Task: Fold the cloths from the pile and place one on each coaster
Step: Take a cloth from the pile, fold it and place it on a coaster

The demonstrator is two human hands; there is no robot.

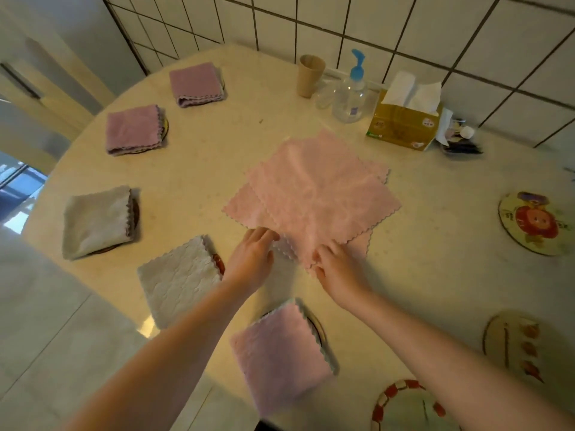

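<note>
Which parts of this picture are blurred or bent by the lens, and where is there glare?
Head view: the wide lens bows the tile wall and round table; the edges smear, blurring the flower coaster and the dish of small items; a small glare spot sits on the table rim beside the left forearm; the pink cloth pile is fairly sharp.

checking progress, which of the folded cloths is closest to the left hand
The white folded cloth just left of the left hand; the pink one lies nearer the person, the grey and purple ones farther left.
</note>
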